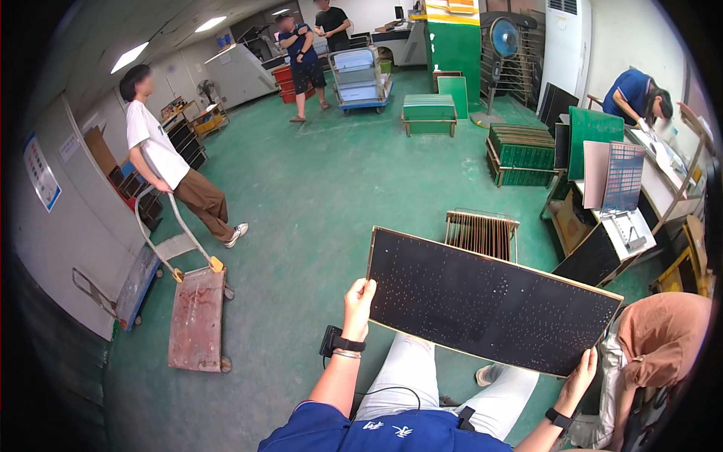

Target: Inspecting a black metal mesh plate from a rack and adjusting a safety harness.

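Note:
A wide black panel [482, 301] with many small pale holes and a thin tan edge is held up over my lap, its right end tilted lower. My left hand [359, 301] is closed on its left edge, thumb on the front face. At the lower right corner, my right hand [580, 373] grips the same panel. The fingers behind the panel are hidden. Just beyond its upper edge stands a rack of upright thin boards [482, 235], partly covered by the panel.
A person leans on a red flatbed trolley [197, 320] at left. Racks of green boards [520, 151] stand ahead on the right. Another person bends over a workbench [666, 162]. A brown cloth-covered item [663, 331] is close on my right. Two people stand near a blue cart [365, 94].

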The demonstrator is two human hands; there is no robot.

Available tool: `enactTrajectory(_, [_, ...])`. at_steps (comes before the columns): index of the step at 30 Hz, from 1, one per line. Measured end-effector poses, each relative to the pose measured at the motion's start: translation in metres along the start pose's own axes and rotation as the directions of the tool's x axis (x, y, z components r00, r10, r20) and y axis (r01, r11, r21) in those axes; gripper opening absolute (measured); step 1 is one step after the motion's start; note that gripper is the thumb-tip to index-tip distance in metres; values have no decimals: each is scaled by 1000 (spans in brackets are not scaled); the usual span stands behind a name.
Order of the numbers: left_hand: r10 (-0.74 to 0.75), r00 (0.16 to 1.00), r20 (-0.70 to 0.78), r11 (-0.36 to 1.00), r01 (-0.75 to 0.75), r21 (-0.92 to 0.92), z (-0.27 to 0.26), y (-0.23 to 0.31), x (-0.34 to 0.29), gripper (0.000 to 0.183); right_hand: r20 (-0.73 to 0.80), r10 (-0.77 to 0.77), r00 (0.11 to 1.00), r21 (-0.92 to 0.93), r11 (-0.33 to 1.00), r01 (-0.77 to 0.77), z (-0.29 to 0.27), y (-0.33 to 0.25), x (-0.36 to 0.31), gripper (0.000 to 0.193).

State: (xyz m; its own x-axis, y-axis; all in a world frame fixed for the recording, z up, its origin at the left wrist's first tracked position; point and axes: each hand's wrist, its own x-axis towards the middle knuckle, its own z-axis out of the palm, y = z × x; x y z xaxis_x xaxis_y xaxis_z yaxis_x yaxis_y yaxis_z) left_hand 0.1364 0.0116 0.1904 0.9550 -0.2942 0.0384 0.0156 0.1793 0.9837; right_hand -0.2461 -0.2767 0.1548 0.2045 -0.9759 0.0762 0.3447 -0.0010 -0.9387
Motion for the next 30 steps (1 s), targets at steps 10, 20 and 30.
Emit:
enactTrajectory(10, [-37,999,-1,999,37,24,-3,1,-3,14,-65,2,998,-19,1000,-4,6,-3,-7,27])
enactTrajectory(20, [-40,999,6,999,40,13,-2,-4,-3,16,-17,15,1000,7,1000,-15,0,3,-2,23])
enactTrajectory(30, [-40,999,12,999,40,-17,-3,-3,-3,13,-28,2,1000,-29,1000,-2,-3,1,-5,26])
